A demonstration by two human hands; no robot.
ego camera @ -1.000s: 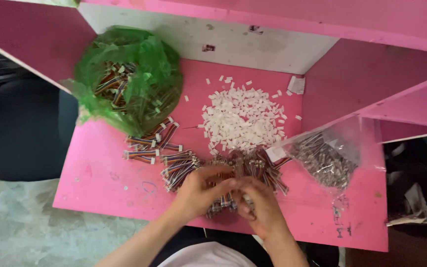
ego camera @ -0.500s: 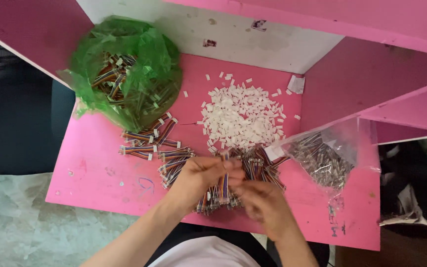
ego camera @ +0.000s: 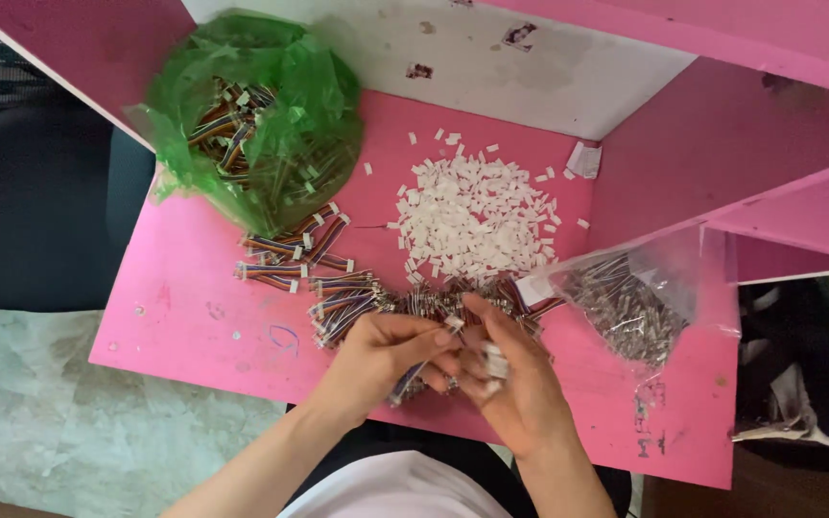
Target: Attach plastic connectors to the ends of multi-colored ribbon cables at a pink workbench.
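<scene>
A green bag (ego camera: 261,125) of wires sits at the far left of the pink table (ego camera: 175,307). A pile of white bits (ego camera: 472,216) lies in the middle, and a clear bag (ego camera: 630,302) sits to the right. Loose wire bundles (ego camera: 338,293) lie just past the hands. The left hand (ego camera: 376,355) pinches a wire bundle (ego camera: 410,379) that slants down to the left. The right hand (ego camera: 515,379) grips a white bit (ego camera: 496,363).
</scene>
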